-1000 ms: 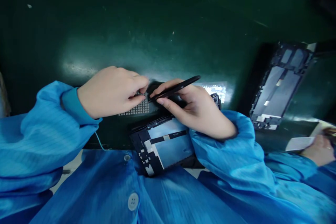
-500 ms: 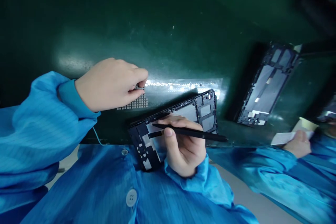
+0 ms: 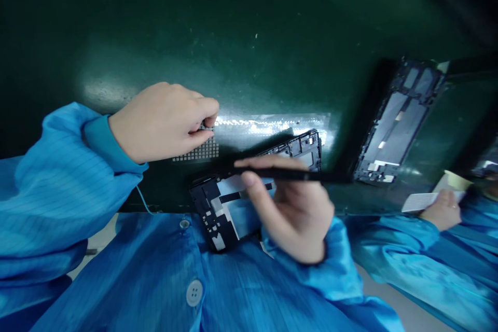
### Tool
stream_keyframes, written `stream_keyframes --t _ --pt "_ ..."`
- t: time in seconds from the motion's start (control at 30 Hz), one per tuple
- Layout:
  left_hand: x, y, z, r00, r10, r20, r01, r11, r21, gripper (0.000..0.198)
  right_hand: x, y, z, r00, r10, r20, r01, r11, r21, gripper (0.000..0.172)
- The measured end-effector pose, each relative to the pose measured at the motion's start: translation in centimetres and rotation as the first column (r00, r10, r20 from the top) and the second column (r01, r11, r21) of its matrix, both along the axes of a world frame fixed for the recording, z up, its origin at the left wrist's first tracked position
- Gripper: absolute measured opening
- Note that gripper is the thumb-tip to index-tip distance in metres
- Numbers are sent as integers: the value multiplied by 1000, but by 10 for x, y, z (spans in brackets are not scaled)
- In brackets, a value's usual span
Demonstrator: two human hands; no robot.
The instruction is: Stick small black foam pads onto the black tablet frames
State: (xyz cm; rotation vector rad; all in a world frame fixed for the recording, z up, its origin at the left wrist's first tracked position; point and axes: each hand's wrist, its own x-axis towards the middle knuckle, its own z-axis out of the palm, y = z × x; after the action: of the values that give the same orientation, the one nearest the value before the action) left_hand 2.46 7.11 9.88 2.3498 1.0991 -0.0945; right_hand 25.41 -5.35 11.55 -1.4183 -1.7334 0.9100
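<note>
My right hand (image 3: 299,212), fingers narrow around a black tool (image 3: 295,174), has shifted toward the far edge of the open phone (image 3: 245,220) before my body, uncovering more near its left end; its middle stays hidden. My left hand (image 3: 165,124) curls over a squared sheet (image 3: 200,152), grip I cannot tell. Beyond: shiny film (image 3: 252,123), another phone (image 3: 391,122), a co-worker's hand (image 3: 441,211).

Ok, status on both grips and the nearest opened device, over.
Left grip at the gridded sheet. Right grip holding a black tool over the opened device. Device partly hidden by that grip.
</note>
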Motion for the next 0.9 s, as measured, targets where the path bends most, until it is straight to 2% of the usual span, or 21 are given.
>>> stream_keyframes --t 0.13,0.2,0.33,0.5,0.6,0.7,0.77,0.83,0.9 --pt "1 0 3 1000 1 -11 -1 1000 -19 13 17 57 -5 971 231 66 -225 970 -94 13" --pt "2 0 2 1000 3 -17 -4 1000 -16 12 21 71 -12 944 326 55 -315 938 -147 13" --pt "2 1 0 1000 1 -8 -1 1000 -5 13 22 73 -18 945 326 35 -317 935 -160 14" --pt "1 0 2 1000 -2 -24 2 1000 -8 14 19 73 -14 935 349 68 -336 930 -151 11" --pt "0 0 4 1000 -4 13 4 1000 6 15 18 60 -10 968 244 -51 -249 960 -127 8" --pt "0 0 3 1000 5 28 -5 1000 -11 12 15 25 -11 979 29 -204 -45 996 -75 12" --pt "-1 0 1 1000 8 25 -7 1000 -16 11 10 -1 -16 970 -81 -230 82 997 -5 15" --pt "-2 1 -1 999 4 34 -3 1000 -2 11 4 -20 -22 966 -121 -228 141 987 74 19" --pt "-3 1 -1 999 -1 43 1 1000 2 14 -1 -29 -29 969 -115 -219 144 982 119 22"
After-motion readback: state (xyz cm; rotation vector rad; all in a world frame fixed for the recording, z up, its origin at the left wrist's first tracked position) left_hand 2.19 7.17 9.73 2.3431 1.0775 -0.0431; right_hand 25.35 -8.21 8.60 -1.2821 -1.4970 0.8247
